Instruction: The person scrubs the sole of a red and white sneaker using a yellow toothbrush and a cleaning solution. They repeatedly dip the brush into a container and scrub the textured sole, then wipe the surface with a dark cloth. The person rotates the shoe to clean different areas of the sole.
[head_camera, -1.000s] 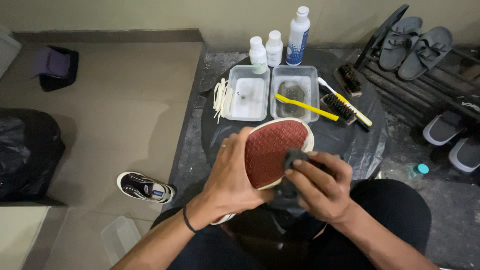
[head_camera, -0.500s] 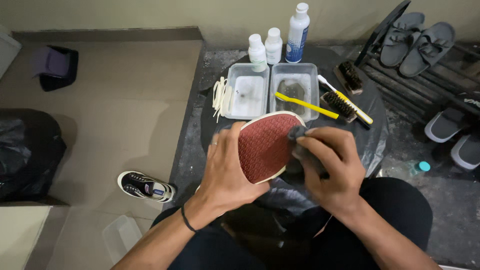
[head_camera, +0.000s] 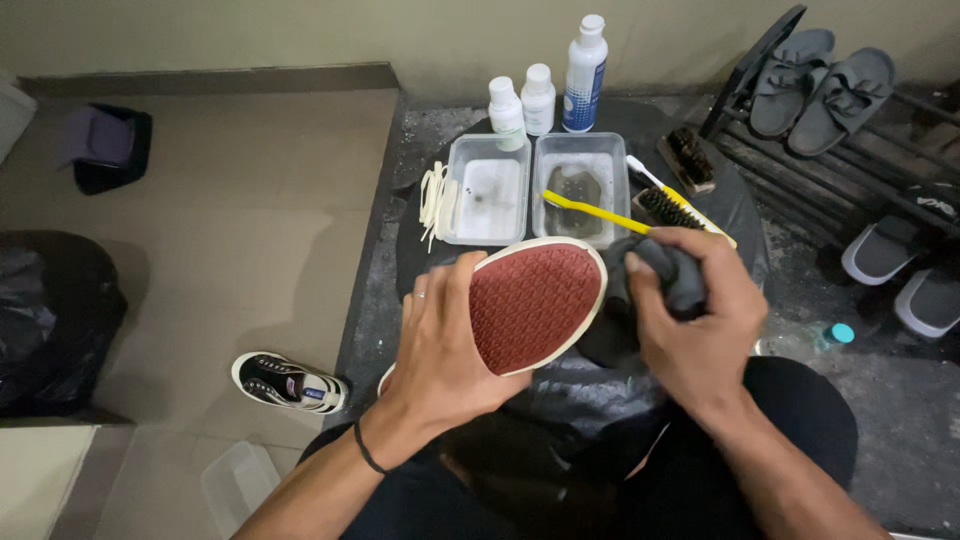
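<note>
Shoe (head_camera: 535, 305) sole-up, toe toward two o'clock, gripped by left hand (head_camera: 440, 345). Right hand (head_camera: 690, 320) at three o'clock clutches what looks like a dark cloth (head_camera: 668, 272).

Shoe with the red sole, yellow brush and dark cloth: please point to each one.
shoe (head_camera: 535, 305), head view, middle of its red sole.
yellow brush (head_camera: 590, 211), head view, on its handle.
dark cloth (head_camera: 672, 272), head view, part inside the right hand.

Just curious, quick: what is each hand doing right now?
Left hand: closed on the shoe, sole up.
Right hand: closed on a dark cloth.
</note>
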